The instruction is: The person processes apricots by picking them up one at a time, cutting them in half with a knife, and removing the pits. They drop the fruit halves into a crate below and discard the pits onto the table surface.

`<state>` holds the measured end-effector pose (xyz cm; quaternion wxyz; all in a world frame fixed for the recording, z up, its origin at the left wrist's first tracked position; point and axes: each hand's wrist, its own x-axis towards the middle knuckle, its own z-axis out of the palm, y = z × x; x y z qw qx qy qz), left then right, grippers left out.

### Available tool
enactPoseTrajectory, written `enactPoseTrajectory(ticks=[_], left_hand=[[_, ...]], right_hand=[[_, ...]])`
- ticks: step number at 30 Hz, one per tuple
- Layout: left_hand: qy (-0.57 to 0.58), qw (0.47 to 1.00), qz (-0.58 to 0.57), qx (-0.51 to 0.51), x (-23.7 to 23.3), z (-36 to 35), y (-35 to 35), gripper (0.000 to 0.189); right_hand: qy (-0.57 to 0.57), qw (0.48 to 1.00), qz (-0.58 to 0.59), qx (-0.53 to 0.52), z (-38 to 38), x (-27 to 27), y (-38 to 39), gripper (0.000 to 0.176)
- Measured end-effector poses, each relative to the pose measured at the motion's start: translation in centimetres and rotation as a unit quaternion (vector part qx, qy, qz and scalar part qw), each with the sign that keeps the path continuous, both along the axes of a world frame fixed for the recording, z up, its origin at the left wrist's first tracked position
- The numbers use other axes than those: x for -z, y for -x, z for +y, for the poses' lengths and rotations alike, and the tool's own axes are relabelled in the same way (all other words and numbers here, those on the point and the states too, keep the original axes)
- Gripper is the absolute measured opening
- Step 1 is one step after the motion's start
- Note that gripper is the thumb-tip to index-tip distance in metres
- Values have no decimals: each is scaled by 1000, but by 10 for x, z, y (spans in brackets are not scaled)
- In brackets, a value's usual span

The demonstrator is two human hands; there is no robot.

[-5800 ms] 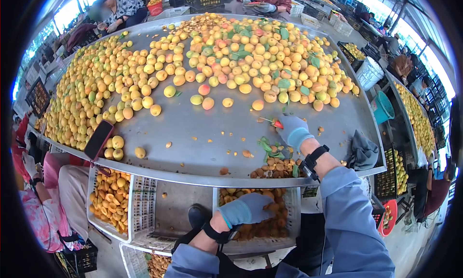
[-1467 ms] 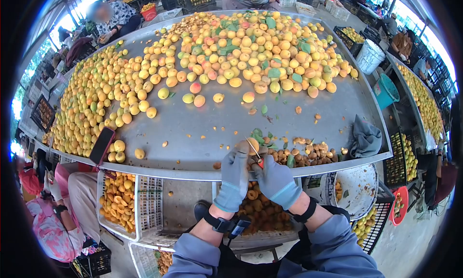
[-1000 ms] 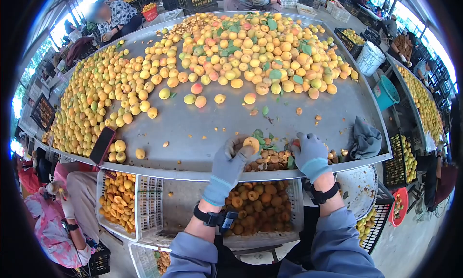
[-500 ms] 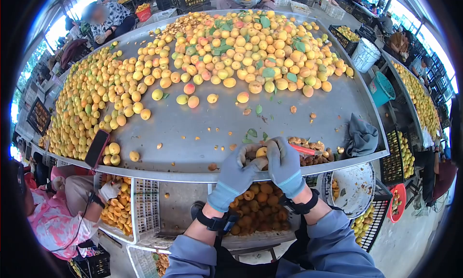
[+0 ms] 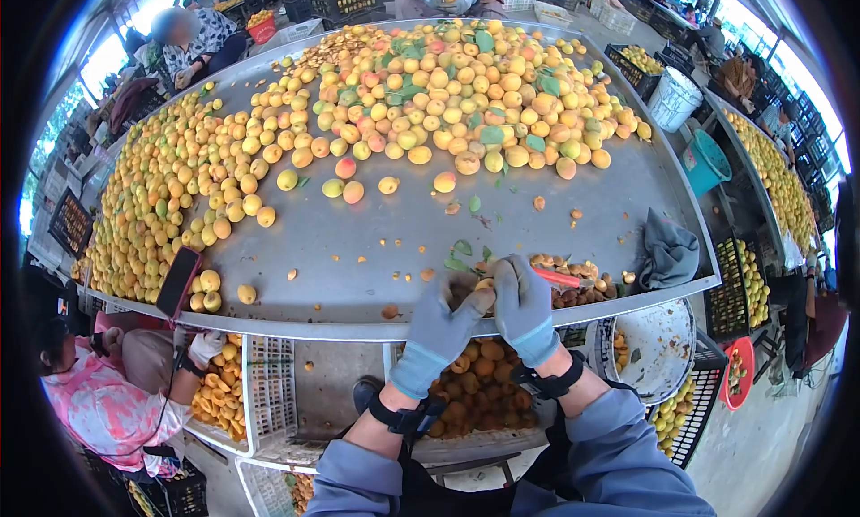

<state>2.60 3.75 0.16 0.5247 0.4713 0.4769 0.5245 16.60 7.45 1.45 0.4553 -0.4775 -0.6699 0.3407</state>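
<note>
My left hand (image 5: 445, 318), in a grey glove with a blue cuff, is closed round an apricot (image 5: 485, 284) above the near edge of the metal table. Gloved the same way, my right hand (image 5: 523, 309) pinches the fruit from the other side. Fingers cover most of the apricot, and only a small orange-brown part shows between them. Just right of my right hand, a red-handled tool (image 5: 557, 277) lies on a heap of brown apricot pits (image 5: 587, 293). Below my hands, a crate of apricot halves (image 5: 479, 387) stands under the table edge.
Whole apricots (image 5: 475, 96) with leaves are heaped across the metal table (image 5: 358, 239). A grey cloth (image 5: 670, 253) lies at the right, above a white bucket (image 5: 658, 351). A phone (image 5: 179, 282) stands at the left edge, near a person in a pink-and-white top (image 5: 112, 409).
My hands stay together over the table edge, with fingers shifted slightly around the apricot; less of it shows now. The view has moved a little. The person at left has leaned slightly.
</note>
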Motion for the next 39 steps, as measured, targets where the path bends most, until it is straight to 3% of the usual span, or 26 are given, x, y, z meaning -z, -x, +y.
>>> enactPoseTrajectory(ticks=[4,7,10,11,12,13,15,19,22,24,28,30,31,32,33,34,36,39], left_hand=[[14,1000,7,10,5,-3,-4,35],[-26,998,11,-51,4,-4,-11,40],[-41,992,107,-54,8,-10,-12,32],[-210,921,314,-94,24,-10,-12,35],[-364,778,497,-126,37,-11,-13,43],[-364,778,496,-126,43,-12,-15,43],[-322,825,448,-121,52,-14,-23,62],[-286,832,447,-159,53,-20,-30,62],[-263,859,409,-160,58,-22,-31,62],[-182,903,372,-117,62,-23,-30,56],[-255,862,417,-133,44,-21,-28,45],[-212,915,307,-154,40,-18,-31,26],[-212,915,307,-155,29,-17,-30,26],[-22,995,19,-94,12,-17,-28,25],[169,947,-273,-20,2,-17,-27,30],[166,947,-273,-19,3,-15,-27,30],[149,974,-163,-55,7,-13,-28,42],[150,966,-208,-26,0,-19,-22,41]], right_hand=[[-60,998,7,-1,2,-2,0,12],[-115,992,-58,3,0,-1,4,10],[-123,990,-72,1,-3,0,5,8],[-109,993,-48,11,-3,4,5,8],[-96,995,-25,22,-3,6,5,9],[-96,995,-25,22,-2,8,5,9],[-112,993,-24,7,-1,9,4,10],[-130,991,-29,-25,2,8,4,10],[-132,989,-48,-36,2,7,4,12],[-140,986,-55,-69,2,5,1,13],[-171,978,-76,-92,2,4,-3,14],[-230,967,-60,-97,2,1,-4,11],[-230,966,-60,-97,1,-1,-3,11],[-121,990,17,-74,-2,-4,-1,10],[-12,994,93,-49,-3,-6,0,11],[-15,994,93,-50,-3,-5,1,11],[73,986,144,-35,-3,5,2,17],[144,966,209,-45,0,17,0,18]])
